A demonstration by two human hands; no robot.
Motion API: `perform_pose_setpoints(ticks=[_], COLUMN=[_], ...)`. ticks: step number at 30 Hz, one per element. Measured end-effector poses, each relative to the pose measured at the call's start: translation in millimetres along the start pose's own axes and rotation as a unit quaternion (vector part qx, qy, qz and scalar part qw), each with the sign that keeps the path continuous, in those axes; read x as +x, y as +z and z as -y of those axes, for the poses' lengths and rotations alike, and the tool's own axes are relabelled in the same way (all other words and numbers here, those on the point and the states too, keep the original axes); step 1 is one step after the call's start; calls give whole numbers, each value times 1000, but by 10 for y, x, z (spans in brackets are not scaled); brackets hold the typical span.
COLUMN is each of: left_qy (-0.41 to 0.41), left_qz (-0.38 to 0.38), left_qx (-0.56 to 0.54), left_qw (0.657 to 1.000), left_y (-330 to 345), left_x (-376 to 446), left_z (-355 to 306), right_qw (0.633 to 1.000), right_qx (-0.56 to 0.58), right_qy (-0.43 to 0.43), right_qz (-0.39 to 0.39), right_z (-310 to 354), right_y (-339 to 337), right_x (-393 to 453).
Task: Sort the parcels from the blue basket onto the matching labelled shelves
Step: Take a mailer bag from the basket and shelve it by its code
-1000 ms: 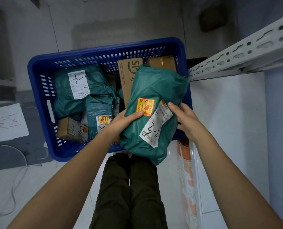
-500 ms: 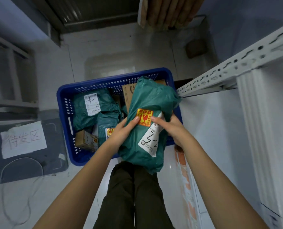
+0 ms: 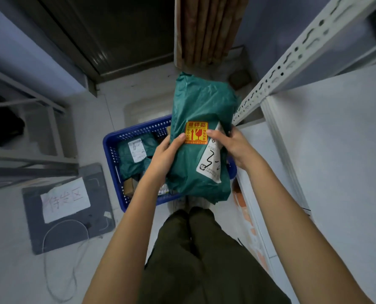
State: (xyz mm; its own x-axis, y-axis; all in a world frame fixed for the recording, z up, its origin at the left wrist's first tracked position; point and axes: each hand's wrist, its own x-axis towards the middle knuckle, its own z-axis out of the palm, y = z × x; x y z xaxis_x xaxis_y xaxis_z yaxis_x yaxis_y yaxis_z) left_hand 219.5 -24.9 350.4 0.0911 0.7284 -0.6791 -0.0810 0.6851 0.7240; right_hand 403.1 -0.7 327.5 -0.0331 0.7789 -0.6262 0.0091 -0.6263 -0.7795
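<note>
I hold a large green plastic parcel (image 3: 201,102) upright in front of me, well above the blue basket (image 3: 111,150). It carries an orange fragile sticker and a white label with handwriting. My left hand (image 3: 165,154) grips its left side, thumb near the sticker. My right hand (image 3: 233,148) grips its right edge over the white label. In the basket lie another green parcel (image 3: 132,159) with a white label and a small cardboard box (image 3: 129,186), partly hidden by my left arm.
A white metal shelf unit (image 3: 327,132) with a perforated upright (image 3: 277,71) stands at the right. On the floor at the left lies a dark mat (image 3: 90,224) with a handwritten paper sign (image 3: 64,199) and a loose cable. Grey racking (image 3: 29,159) is at far left.
The parcel has been lifted out of the basket and raised higher. The view has pulled back, so the basket looks smaller and lower, and more of the room shows.
</note>
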Motion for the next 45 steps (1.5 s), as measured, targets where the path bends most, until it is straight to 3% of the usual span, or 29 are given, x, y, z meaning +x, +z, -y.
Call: perform_pose_setpoints(ticks=[9, 14, 20, 27, 38, 45], left_qy=[122, 188, 248, 318, 362, 392], left_qz=[91, 184, 294, 407, 474, 474], left_qx=[30, 34, 17, 6, -49, -42], left_qw=[988, 964, 923, 856, 801, 787], left_y=[319, 525, 580, 806, 1660, 1997], left_x=[-576, -844, -1268, -1885, -2766, -3049], left_z=[-647, -1121, -1678, -2157, -2796, -2907], right_qw=[993, 973, 915, 868, 770, 735], right_qx=[15, 35, 56, 31, -98, -142], right_qy=[-115, -176, -273, -342, -410, -428], right_qz=[-25, -143, -290, -358, -480, -507], right_z=[712, 1092, 1554, 1803, 2548, 2696], right_y=[-260, -268, 21, 241, -69, -302], right_x=[-1054, -1649, -2327, -3221, -4363, -4653])
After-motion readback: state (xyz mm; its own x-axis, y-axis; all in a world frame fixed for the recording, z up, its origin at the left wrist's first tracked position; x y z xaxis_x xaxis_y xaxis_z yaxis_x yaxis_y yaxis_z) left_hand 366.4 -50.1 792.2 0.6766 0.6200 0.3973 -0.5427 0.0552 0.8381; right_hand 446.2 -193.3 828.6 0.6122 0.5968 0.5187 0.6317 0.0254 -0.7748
